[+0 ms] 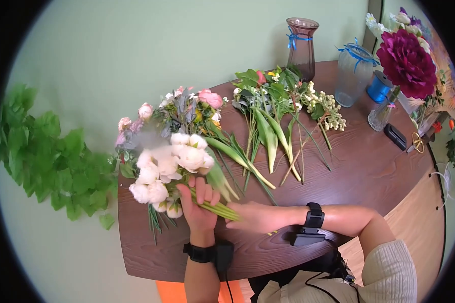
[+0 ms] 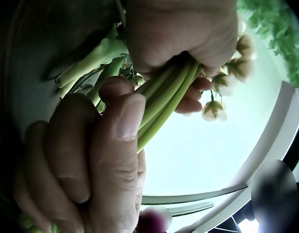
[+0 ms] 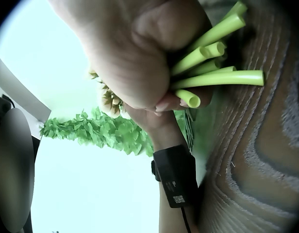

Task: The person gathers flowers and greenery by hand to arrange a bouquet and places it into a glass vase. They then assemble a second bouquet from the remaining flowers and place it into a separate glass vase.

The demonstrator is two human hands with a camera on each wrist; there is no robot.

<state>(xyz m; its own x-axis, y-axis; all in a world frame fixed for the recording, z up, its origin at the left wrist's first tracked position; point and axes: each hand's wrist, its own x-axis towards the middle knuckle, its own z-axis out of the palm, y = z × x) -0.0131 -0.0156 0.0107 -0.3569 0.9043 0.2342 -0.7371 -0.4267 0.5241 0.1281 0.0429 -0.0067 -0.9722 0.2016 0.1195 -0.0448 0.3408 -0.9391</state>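
Observation:
A bunch of white, peony-like flowers (image 1: 190,157) is held above the near left part of the table, its heads toward the upper left. My left hand (image 1: 199,209) grips the green stems (image 2: 166,99) just below the blooms, palm turned up. Lower on the same stems, my right hand (image 1: 255,216) closes round them, its thumb (image 2: 127,119) lying along them in the left wrist view. Several cut stem ends (image 3: 203,56) poke out past the right hand, uneven in length. Parts of the fingers are hidden behind the stems.
Mixed pink and yellow flowers (image 1: 211,99), broad-leaved stems (image 1: 266,136) and cream berry sprigs (image 1: 333,113) lie on the brown table (image 1: 379,174). Behind them stand a purple vase (image 1: 302,50) and a clear vase (image 1: 353,76). Scissors (image 1: 417,144) lie far right; ivy (image 1: 60,161) hangs left.

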